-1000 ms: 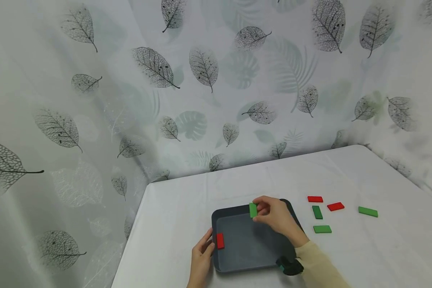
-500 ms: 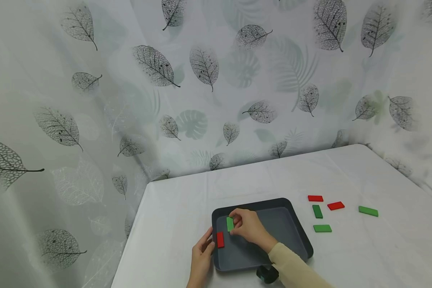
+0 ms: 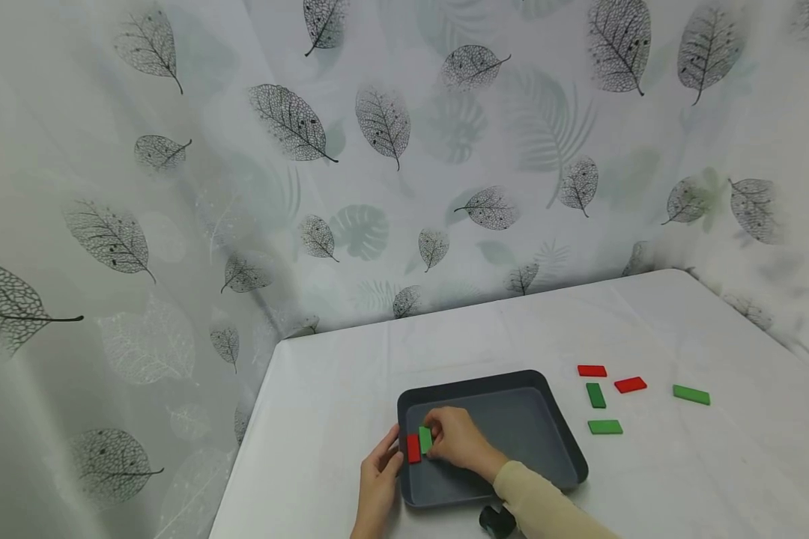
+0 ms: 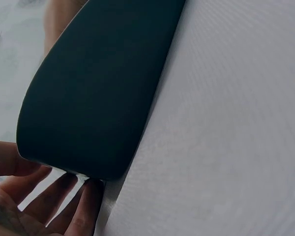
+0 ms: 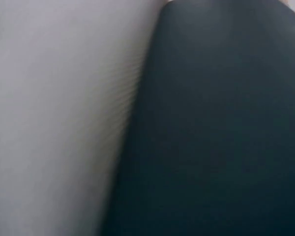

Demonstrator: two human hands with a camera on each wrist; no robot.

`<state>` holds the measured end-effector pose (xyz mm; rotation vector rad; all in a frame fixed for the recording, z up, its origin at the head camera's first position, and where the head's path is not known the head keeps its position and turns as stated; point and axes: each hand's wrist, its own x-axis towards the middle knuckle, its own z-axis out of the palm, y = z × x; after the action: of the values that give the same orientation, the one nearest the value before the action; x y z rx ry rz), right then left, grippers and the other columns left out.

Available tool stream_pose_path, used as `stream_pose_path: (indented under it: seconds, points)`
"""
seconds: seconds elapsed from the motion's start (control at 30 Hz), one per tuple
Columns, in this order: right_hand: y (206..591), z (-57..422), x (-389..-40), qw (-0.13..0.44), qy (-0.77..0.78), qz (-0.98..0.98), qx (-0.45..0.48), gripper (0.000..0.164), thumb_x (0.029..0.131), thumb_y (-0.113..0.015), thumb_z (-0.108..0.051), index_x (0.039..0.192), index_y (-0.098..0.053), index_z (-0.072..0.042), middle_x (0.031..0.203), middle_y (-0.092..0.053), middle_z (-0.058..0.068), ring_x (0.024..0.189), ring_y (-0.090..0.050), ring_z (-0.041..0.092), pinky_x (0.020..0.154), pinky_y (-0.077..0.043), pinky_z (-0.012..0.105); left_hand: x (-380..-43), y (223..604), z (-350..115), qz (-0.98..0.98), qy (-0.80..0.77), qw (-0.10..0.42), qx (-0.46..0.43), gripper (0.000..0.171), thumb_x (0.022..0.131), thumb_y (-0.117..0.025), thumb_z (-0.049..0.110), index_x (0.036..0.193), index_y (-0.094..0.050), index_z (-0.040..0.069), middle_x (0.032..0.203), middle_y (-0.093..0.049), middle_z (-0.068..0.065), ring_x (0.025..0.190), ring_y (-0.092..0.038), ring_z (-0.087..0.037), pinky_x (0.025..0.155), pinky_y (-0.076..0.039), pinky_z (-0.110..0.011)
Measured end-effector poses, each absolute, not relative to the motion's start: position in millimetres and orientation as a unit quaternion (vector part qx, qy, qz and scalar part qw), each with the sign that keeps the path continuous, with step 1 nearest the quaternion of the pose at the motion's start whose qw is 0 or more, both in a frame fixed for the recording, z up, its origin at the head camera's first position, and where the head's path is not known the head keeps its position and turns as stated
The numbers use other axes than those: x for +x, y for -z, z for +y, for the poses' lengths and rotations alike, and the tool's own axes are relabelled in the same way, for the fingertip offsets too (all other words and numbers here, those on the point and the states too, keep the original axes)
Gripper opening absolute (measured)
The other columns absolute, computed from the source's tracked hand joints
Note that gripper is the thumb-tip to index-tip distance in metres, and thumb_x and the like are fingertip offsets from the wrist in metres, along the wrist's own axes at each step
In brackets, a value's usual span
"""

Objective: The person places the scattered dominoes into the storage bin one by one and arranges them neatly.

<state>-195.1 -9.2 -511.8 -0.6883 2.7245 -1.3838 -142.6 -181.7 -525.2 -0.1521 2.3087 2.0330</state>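
A dark grey rectangular tray (image 3: 526, 427) with rounded corners lies on the white table. My left hand (image 3: 376, 485) holds its left side, thumb at the rim and fingertips against the outer wall, as the left wrist view also shows of the tray (image 4: 93, 93). Inside, near that wall, a flat red block (image 3: 413, 448) lies lengthwise. With thumb and fingers my right hand (image 3: 460, 440) pinches a light green block (image 3: 425, 440) close beside the red one, its long side parallel to it. The right wrist view has only the tray's outer wall (image 5: 211, 123) and white cloth, not the fingers.
On the table (image 3: 337, 397) right of the tray lie two red blocks, one farther back (image 3: 592, 370) and another red block (image 3: 630, 385), with a dark green block (image 3: 596, 395), a light green block (image 3: 605, 427) and a farther green block (image 3: 691, 394). A leaf-patterned curtain (image 3: 391, 187) hangs behind.
My right hand has carried the green block left across the tray and down beside the red block. The left hand has stayed at the tray's left side.
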Motion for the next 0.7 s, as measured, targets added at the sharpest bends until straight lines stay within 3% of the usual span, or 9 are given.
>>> stream_pose_path:
  seconds: [0.43, 0.7]
  points:
    - [512.0, -9.7, -191.9, 0.022, 0.429, 0.870, -0.240, 0.042, 0.060, -0.088, 0.000, 0.097, -0.069, 0.005, 0.076, -0.059, 0.003, 0.062, -0.051, 0.002, 0.056, -0.046, 0.019, -141.0, 523.1, -180.7, 0.751, -0.658, 0.025, -0.050, 0.049, 0.096, -0.046, 0.000, 0.145, -0.042, -0.003, 0.151, -0.041, -0.022, 0.132, -0.048, -0.040, 0.100, -0.052, -0.039]
    - [502.0, -0.9, -188.4, 0.011, 0.439, 0.866, -0.240, 0.054, 0.063, -0.088, -0.006, 0.111, -0.066, 0.005, 0.082, -0.062, 0.004, 0.063, -0.051, 0.000, 0.057, -0.046, 0.018, -141.4, 522.2, -181.1, 0.745, -0.664, 0.031, -0.054, 0.049, 0.096, -0.046, -0.001, 0.145, -0.041, -0.003, 0.151, -0.040, -0.022, 0.133, -0.047, -0.040, 0.101, -0.051, -0.040]
